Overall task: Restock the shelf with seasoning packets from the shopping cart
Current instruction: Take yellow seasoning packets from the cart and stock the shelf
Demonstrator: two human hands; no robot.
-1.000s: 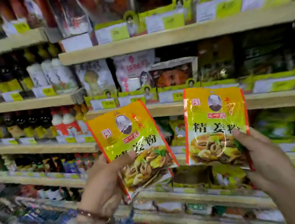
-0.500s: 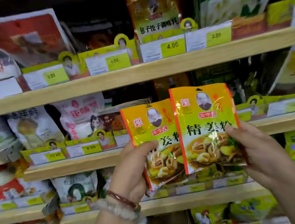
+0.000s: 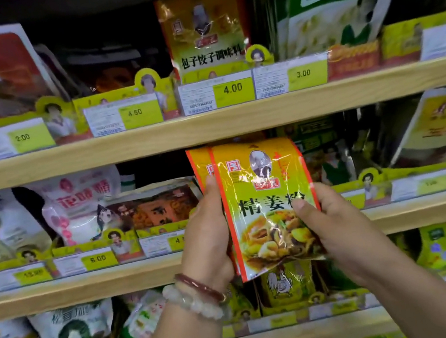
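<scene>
- Overlapping almost fully, two glossy yellow seasoning packets with red edges were held upright before the middle wooden shelf (image 3: 145,279); the front yellow packet (image 3: 266,205) covered all but the left strip of the rear yellow packet (image 3: 200,166).
- The left hand (image 3: 208,245) was curled round the left edges of the pair, thumb laid against the rear packet.
- The right hand (image 3: 334,224) gripped the front packet's right side, thumb pressed on the printed face, fingers hidden behind.
- The packet tops were seen just under the upper wooden shelf (image 3: 209,129).
- A dark red bangle (image 3: 197,288) and a pale bead bracelet (image 3: 190,301) were noted on the left wrist.
- Yellow price tags (image 3: 232,89) were fixed along the shelf fronts; a white and pink pouch (image 3: 79,201) stood to the left.
</scene>
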